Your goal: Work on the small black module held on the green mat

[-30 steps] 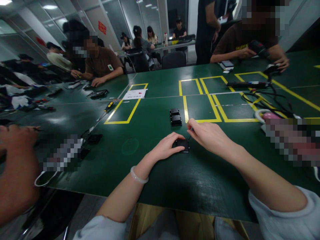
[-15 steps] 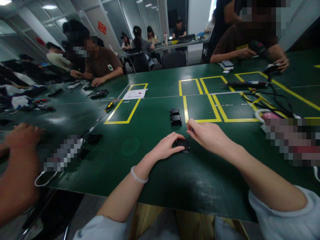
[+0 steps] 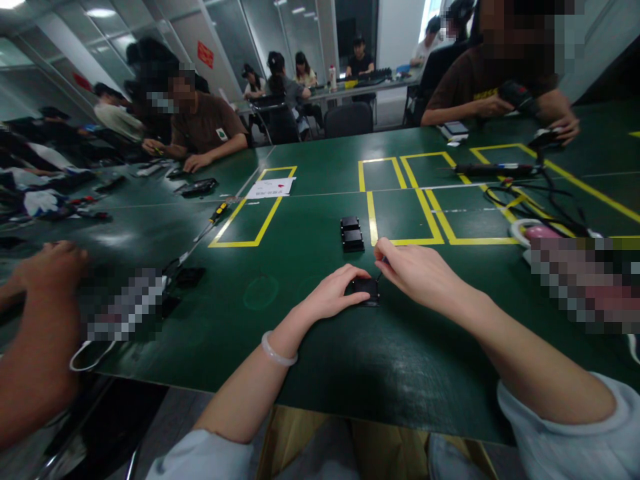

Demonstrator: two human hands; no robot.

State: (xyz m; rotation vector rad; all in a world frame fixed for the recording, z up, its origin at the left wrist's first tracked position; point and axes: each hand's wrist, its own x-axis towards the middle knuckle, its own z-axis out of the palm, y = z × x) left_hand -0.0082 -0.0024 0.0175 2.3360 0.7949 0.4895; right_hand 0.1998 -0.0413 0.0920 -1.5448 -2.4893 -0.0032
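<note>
Your left hand (image 3: 333, 295) lies palm down on the green table (image 3: 300, 347), fingers curled over the left side of a small black box (image 3: 365, 291) and pressing it flat against the surface. The box sits near the middle of the table's near edge, a little back from it. A pale bracelet (image 3: 278, 351) rings your left wrist.

Your right hand (image 3: 417, 272) hovers just beside the box on its right, fingers drawn together as if pinching something thin; a dark sliver shows between the fingertips and the box's far right corner, too small to tell what it is. Whether the pinch truly grips it, the view does not show.

Farther back, toward the table's centre, two more black boxes (image 3: 352, 234) lie touching each other, just left of a yellow tape square (image 3: 404, 217). A sheet of paper (image 3: 271, 187) rests at the far end of another yellow outline to the left, and a screwdriver (image 3: 215, 215) with a yellow-and-black handle lies beside that outline.

At the table's left edge, another person's hand (image 3: 47, 267) rests on the surface. On the right side, a tangle of black cables (image 3: 540, 197) runs across the yellow markings.
</note>
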